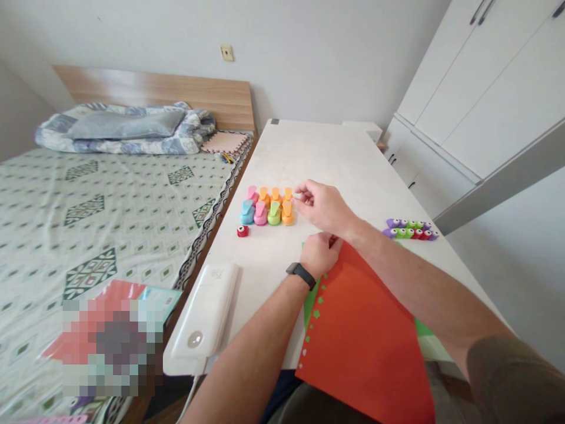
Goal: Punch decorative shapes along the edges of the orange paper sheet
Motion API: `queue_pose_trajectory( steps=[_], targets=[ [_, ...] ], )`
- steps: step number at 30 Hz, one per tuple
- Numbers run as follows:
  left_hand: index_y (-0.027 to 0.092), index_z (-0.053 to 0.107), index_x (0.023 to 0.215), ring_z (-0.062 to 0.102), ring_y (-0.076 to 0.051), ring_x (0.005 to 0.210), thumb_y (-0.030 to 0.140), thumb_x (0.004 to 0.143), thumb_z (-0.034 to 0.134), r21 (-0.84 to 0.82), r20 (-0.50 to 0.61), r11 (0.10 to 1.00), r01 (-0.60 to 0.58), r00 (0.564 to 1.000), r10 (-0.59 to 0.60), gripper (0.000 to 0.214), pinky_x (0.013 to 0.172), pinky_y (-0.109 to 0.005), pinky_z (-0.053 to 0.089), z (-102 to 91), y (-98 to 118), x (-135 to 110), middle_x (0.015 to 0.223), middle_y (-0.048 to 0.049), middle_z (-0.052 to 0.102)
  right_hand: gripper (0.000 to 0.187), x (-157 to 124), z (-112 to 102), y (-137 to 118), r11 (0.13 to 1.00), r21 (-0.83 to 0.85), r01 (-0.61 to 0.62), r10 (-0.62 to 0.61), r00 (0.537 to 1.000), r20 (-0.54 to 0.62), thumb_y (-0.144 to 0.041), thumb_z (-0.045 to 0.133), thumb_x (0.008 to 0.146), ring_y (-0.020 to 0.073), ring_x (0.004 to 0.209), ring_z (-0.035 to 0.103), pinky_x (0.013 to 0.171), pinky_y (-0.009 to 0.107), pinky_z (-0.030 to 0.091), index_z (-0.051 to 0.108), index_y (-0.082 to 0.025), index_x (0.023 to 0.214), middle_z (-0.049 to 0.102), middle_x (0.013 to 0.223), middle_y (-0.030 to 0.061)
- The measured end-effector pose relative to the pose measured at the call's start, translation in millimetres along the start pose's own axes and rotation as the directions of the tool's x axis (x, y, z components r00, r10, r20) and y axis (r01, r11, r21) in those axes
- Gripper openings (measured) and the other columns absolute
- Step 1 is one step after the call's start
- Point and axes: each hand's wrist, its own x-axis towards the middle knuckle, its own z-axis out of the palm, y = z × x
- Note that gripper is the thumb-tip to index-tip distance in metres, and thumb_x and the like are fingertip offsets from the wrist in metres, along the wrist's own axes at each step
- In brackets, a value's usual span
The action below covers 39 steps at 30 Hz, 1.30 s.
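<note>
- Your right hand (324, 207) reaches forward over the white table (326, 159), fingers loosely curled and holding nothing, the fingertips (299, 191) at the orange paper punch (288, 213) that ends the near row; whether they touch it you cannot tell.
- Your left hand (321, 252), a black band on the wrist, is closed on the top edge of the red paper sheet (366, 330), which slopes from the table towards your lap.
- A row of small shapes is cut along that sheet's left edge, and a green sheet (311, 301) shows beneath it.
- The coloured punches (267, 206) stand in two rows of four, a small red punch (242, 231) just beside them.
- More small punches (410, 229) lie in two lines well to the right.
- A white power strip (205, 315) lies at the table's near left corner, beside the bed (88, 206).
</note>
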Motion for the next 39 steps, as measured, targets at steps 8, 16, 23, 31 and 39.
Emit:
queue_pose_trajectory(
  steps=[8, 16, 23, 31, 39],
  targets=[
    [0.02, 0.069, 0.083, 0.059, -0.013, 0.062, 0.036, 0.095, 0.054, 0.062, -0.002, 0.996, -0.057, 0.998, 0.057, 0.025, 0.058, -0.024, 0.035, 0.0, 1, -2, 0.073, -0.0006, 0.07, 0.035, -53, -115, 125, 0.905, -0.189, -0.383, 0.325, 0.905, -0.276, -0.045, 0.068, 0.087, 0.0217, 0.084, 0.07, 0.081, 0.037, 0.055, 0.073, -0.018, 0.108, 0.077, 0.096, 0.0086],
    [0.021, 0.069, 0.086, 0.06, -0.013, 0.063, 0.038, 0.095, 0.053, 0.025, 0.019, 0.999, -0.048, 0.999, 0.048, 0.025, 0.059, -0.024, 0.036, 0.6, 0, 0, 0.072, -0.0001, 0.07, 0.042, -102, -163, 202, 0.721, -0.491, -0.488, 0.512, 0.853, -0.097, -0.046, 0.068, 0.082, 0.0287, 0.099, 0.071, 0.088, 0.04, 0.053, 0.077, -0.019, 0.113, 0.078, 0.109, 0.0111],
    [0.021, 0.067, 0.083, 0.056, -0.013, 0.061, 0.039, 0.094, 0.054, 0.012, 0.022, 1.0, -0.026, 0.999, 0.025, 0.025, 0.058, -0.024, 0.036, -1.1, 4, 0, 0.068, 0.0013, 0.067, 0.028, -111, -154, 218, 0.705, -0.62, -0.344, 0.467, 0.883, 0.041, -0.041, 0.071, 0.079, 0.0288, 0.103, 0.071, 0.097, 0.039, 0.05, 0.083, -0.022, 0.097, 0.079, 0.107, 0.0098],
    [0.021, 0.067, 0.085, 0.058, -0.013, 0.062, 0.041, 0.094, 0.055, -0.003, 0.041, 1.0, 0.009, 0.999, -0.008, 0.025, 0.059, -0.025, 0.038, -1.2, 6, 0, 0.071, 0.0007, 0.069, 0.027, -110, -146, 187, 0.828, -0.36, -0.43, 0.422, 0.9, -0.104, -0.044, 0.067, 0.087, 0.0271, 0.09, 0.071, 0.086, 0.043, 0.054, 0.077, -0.021, 0.098, 0.078, 0.1, 0.0108],
    [0.02, 0.068, 0.084, 0.058, -0.014, 0.06, 0.042, 0.093, 0.056, -0.034, 0.042, 0.999, 0.011, 0.999, -0.01, 0.027, 0.056, -0.024, 0.039, -3.8, 10, 0, 0.07, 0.0, 0.069, 0.032, -99, -108, 122, 0.878, 0.331, -0.346, 0.327, 0.938, 0.115, -0.048, 0.069, 0.091, 0.0188, 0.088, 0.07, 0.079, 0.035, 0.057, 0.06, -0.02, 0.104, 0.077, 0.105, 0.0092]
  ],
)
